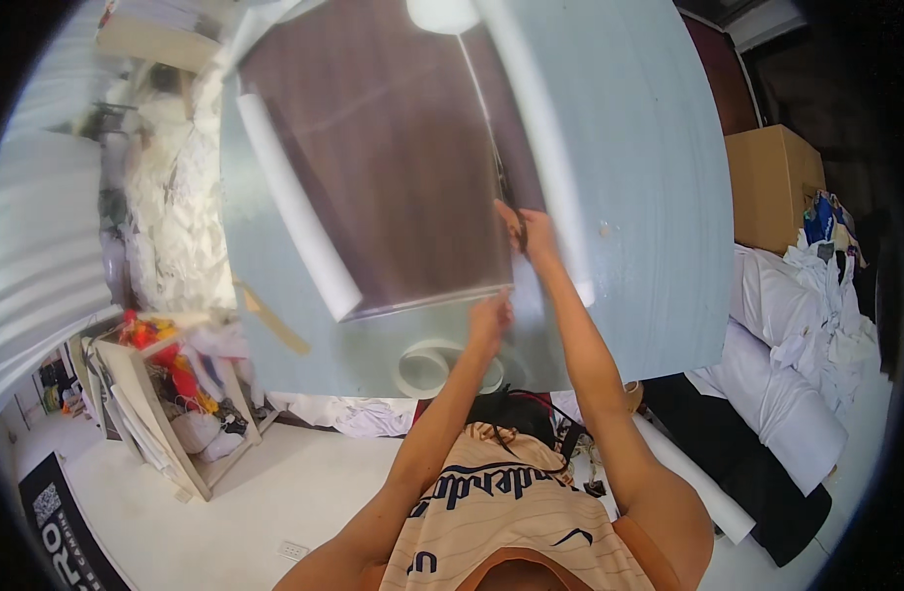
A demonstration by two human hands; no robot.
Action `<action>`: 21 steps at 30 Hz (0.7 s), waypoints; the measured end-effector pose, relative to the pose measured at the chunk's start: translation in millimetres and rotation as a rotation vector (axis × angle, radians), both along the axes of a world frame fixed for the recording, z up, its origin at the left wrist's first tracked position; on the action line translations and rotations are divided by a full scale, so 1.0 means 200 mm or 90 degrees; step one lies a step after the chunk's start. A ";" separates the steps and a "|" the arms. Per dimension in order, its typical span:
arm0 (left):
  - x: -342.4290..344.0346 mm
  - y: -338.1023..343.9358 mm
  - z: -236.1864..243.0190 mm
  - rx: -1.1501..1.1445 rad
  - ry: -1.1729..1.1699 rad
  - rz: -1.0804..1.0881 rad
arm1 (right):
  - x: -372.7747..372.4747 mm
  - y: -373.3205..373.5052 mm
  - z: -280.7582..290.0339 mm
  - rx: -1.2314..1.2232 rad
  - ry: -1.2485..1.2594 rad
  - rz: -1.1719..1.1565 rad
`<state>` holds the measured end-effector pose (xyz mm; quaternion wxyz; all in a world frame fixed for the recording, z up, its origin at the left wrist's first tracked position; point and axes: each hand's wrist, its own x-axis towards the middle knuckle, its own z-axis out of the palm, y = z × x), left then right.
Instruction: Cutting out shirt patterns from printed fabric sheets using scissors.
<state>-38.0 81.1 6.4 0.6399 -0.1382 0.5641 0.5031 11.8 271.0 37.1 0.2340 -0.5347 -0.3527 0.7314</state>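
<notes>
A dark brown sheet (393, 177) lies on the pale blue-grey tabletop (649, 197), its near edge a little in from the tabletop's near side. The left hand (491, 321) is at the sheet's near right corner, fingers pinching it. Just farther off and to the right, the right hand (533, 238) has its fingers closed around the black handles of a pair of scissors (522, 234); the blades point to the far side, along a pale line in the sheet. A white curled strip (299, 212) runs along the sheet's left edge, and a longer white band (542, 128) along its right. Near the tabletop's near edge sits a white ring-shaped roll (440, 347), left of the left forearm. A narrow tan strip (271, 315) lies at the near left. Beyond the tabletop's right side stands a cardboard box (775, 187).
</notes>
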 end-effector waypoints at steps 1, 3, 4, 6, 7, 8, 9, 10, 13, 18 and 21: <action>-0.01 0.01 0.00 -0.005 -0.027 -0.011 | -0.02 0.05 0.00 0.000 -0.007 0.004; -0.01 0.03 0.00 -0.006 -0.024 -0.005 | -0.06 0.14 -0.01 0.009 0.014 -0.001; -0.01 0.04 0.01 -0.007 -0.023 0.000 | -0.08 0.18 -0.02 0.012 0.015 -0.003; -0.05 0.04 0.01 -0.010 -0.018 -0.009 | -0.17 0.26 -0.04 0.039 -0.014 0.024; -0.05 0.04 0.02 -0.016 -0.018 -0.009 | -0.19 0.31 -0.04 0.041 -0.011 0.024; -0.06 0.04 0.03 -0.023 -0.016 -0.007 | -0.22 0.36 -0.04 0.022 -0.020 0.027; -0.05 0.05 0.04 -0.029 -0.030 0.008 | -0.25 0.40 -0.02 0.006 -0.033 0.033; -0.06 0.06 0.05 -0.025 -0.029 0.012 | -0.28 0.46 -0.01 0.010 -0.031 0.036; -0.07 0.10 0.08 -0.029 -0.048 -0.007 | -0.35 0.61 -0.01 0.047 -0.029 0.046; -0.11 0.14 0.11 -0.034 -0.050 -0.011 | -0.50 0.81 0.01 0.030 0.024 -0.009; -0.12 0.15 0.11 -0.048 -0.045 -0.021 | -0.58 0.92 0.03 0.055 0.012 0.012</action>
